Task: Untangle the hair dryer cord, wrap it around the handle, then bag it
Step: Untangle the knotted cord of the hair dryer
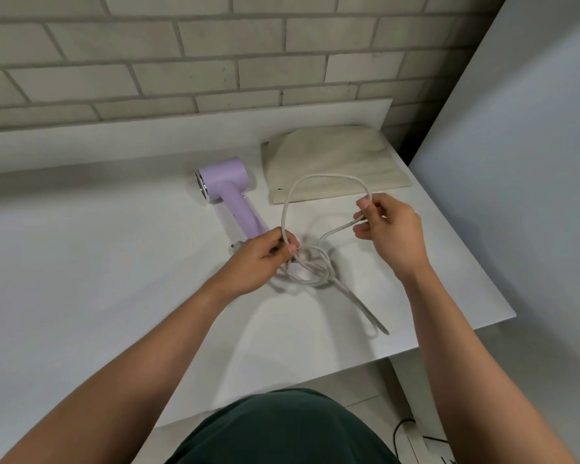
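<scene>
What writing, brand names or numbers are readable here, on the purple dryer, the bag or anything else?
None can be read.
The hair dryer shows no logo or label.
The cloth bag has one tiny dark mark by its near left corner, too small to tell if it is text.
The cord, table and brick wall are blank.

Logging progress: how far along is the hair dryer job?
Nothing is finished. In hand: the left hand and right hand pinch a raised loop of cord, with a tangle below on the table. Left: clear the tangle, wrap the cord round the handle, then fill the bag lying flat beyond.
</scene>
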